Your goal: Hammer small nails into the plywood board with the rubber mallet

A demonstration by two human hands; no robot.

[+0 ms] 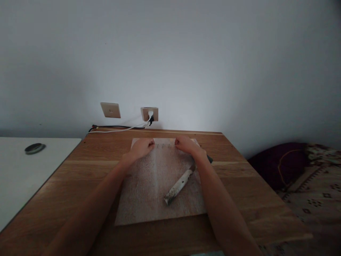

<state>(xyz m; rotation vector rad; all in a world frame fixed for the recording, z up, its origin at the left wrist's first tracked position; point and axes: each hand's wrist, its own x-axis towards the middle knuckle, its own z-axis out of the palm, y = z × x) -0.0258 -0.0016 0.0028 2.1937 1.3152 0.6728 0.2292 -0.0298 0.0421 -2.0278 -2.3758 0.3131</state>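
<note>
A pale, worn rectangular board (149,192) lies flat on the wooden table. Along its far edge stands a row of several small, thin nail-like pieces (163,145). My left hand (142,146) is closed at the left end of this row, and my right hand (185,144) is closed at the right end. Whatever their fingertips pinch is too small to make out. A tool with a scuffed white handle (179,186) rests slantwise on the board. My right forearm covers its middle, and a dark end (210,159) shows beyond the arm.
The wooden table (80,185) meets a plain wall. A socket (149,114) with plugs and cables (119,130) is behind it, beside a wall plate (110,110). A white surface (16,177) with a dark oval object (35,148) adjoins at left. Patterned fabric (317,192) lies at right.
</note>
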